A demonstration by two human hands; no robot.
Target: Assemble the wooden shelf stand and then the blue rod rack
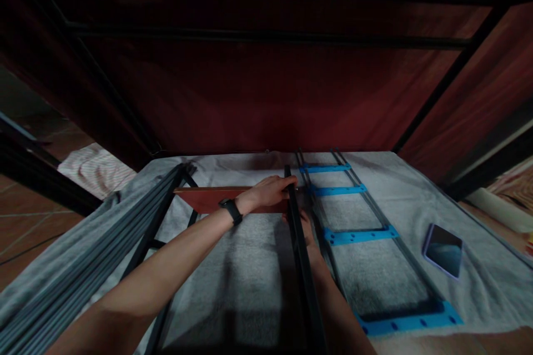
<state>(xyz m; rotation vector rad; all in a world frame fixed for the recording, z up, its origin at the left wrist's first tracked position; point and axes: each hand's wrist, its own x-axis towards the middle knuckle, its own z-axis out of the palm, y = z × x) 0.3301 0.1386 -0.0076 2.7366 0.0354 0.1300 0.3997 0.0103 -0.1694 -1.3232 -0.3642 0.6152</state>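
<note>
My left hand (271, 191), with a black watch on its wrist, has its fingers wrapped over the upper part of a black metal frame bar (300, 255). Lower down on the right side of that bar, my right hand (307, 228) is curled close against it. The bar partly hides its fingertips, so what they pinch cannot be made out. A reddish-brown board (208, 199) spans from this bar to a second black frame (156, 233) on the left. The board's right end lies by my hands.
Grey tubes (95, 249) lie bundled at left. Right of my hands, a ladder-like set of rods with blue crosspieces (362, 234) lies on the grey cloth (400, 188). A phone (443, 250) lies farther right. A dark red fabric panel (266, 100) with black bars stands behind.
</note>
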